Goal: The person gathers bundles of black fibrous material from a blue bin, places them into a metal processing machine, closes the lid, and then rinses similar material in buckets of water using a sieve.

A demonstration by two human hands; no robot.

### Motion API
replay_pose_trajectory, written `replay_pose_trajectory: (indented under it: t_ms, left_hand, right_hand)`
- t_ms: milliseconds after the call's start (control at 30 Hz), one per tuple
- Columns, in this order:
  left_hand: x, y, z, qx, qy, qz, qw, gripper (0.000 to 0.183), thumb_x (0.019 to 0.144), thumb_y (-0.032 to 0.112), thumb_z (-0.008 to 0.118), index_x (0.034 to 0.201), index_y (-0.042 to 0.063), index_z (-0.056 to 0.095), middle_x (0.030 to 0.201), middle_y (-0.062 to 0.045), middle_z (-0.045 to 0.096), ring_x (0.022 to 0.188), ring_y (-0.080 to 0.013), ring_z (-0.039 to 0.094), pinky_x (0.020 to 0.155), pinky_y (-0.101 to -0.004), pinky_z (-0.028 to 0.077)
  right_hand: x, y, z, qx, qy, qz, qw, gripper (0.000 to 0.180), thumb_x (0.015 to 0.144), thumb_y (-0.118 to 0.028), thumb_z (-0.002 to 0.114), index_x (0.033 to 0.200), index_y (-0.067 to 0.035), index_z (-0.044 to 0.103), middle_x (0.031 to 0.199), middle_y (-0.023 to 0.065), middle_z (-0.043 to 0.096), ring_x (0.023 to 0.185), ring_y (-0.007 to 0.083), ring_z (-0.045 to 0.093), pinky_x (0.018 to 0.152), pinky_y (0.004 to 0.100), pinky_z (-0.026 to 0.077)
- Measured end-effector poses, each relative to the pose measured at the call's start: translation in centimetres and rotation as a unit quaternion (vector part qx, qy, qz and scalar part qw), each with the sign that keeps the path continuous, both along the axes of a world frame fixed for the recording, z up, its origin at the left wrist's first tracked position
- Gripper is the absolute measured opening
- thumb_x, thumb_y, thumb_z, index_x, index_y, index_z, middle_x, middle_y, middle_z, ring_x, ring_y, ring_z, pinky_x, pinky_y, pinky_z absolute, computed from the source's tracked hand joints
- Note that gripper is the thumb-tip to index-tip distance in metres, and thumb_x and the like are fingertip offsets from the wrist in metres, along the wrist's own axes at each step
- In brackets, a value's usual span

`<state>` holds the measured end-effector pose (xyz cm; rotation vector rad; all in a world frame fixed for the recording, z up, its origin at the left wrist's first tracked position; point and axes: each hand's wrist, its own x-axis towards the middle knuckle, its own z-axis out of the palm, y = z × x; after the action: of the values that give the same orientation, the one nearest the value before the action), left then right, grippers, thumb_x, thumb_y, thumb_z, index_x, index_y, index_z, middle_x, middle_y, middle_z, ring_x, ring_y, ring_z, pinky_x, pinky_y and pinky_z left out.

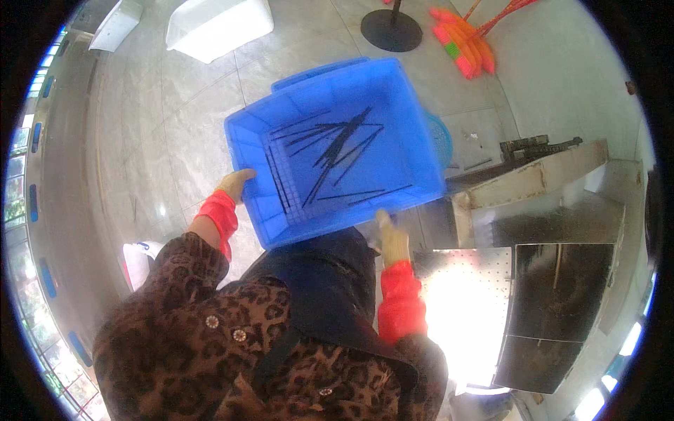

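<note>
A blue plastic crate (363,158) is tilted in front of me, above the floor. Many thin black sticks or rods (342,142) lie loosely in its bottom, several bunched together at the middle. My left hand (237,184), in a pale glove with a red cuff, grips the crate's left wall with the fingers hidden behind it. My right hand (392,239), gloved the same way, is at the near wall towards the right corner, its fingertips at the crate's edge; how firmly it holds there is blurred.
White plastic tubs (221,26) stand on the tiled floor at the back left. A round black stand base (391,30) and orange brooms (466,47) are at the back. A blue basket (438,139) shows behind the crate. Metal equipment (526,179) with dark panels (561,289) occupies the right.
</note>
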<state>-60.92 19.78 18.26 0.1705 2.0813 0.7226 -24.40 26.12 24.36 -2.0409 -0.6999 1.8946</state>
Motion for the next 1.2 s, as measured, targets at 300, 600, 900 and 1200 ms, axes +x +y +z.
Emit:
replay_pose_trajectory:
  t_ms: [300,600,900,1200]
  left_hand:
    - [5.5,4.1,12.8,0.123,0.264,-0.233,0.928,0.046,0.067,0.033,0.055,0.094,-0.005,0.052,0.088,-0.017,0.056,0.077,-0.0232,0.054,0.067,-0.0315,0.041]
    - [19.2,-2.1,30.5,0.155,0.342,-0.257,0.890,0.053,0.064,0.023,0.057,0.106,-0.007,0.044,0.095,-0.015,0.053,0.084,-0.0204,0.052,0.075,-0.0280,0.039]
    - [15.1,-10.6,27.6,0.155,0.318,-0.159,0.922,0.058,0.065,0.025,0.059,0.110,-0.007,0.041,0.100,-0.018,0.051,0.087,-0.0213,0.052,0.077,-0.0286,0.039]
    - [12.9,-13.2,27.4,0.171,0.354,-0.169,0.904,0.044,0.067,0.031,0.055,0.089,-0.006,0.054,0.078,-0.014,0.057,0.070,-0.0191,0.055,0.064,-0.0276,0.042]
  right_hand:
    - [2.5,2.3,-5.0,0.174,-0.101,0.220,0.955,0.026,0.066,-0.019,0.058,0.081,0.001,0.053,0.076,0.0090,0.055,0.068,0.0177,0.053,0.055,0.0323,0.047]
    - [-0.1,-11.9,-1.5,0.022,0.387,-0.251,0.887,0.027,0.065,-0.013,0.055,0.089,-0.001,0.049,0.081,0.0159,0.054,0.070,0.0310,0.054,0.066,0.0384,0.047]
    - [4.4,-14.5,2.9,0.231,0.137,0.103,0.958,0.018,0.074,-0.013,0.044,0.086,-0.002,0.052,0.073,0.0144,0.053,0.072,0.0238,0.053,0.067,0.0336,0.044]
    - [3.4,-15.3,3.1,0.054,0.305,-0.100,0.946,0.026,0.074,-0.019,0.044,0.090,0.000,0.050,0.090,0.0130,0.051,0.081,0.0225,0.051,0.069,0.0328,0.044]
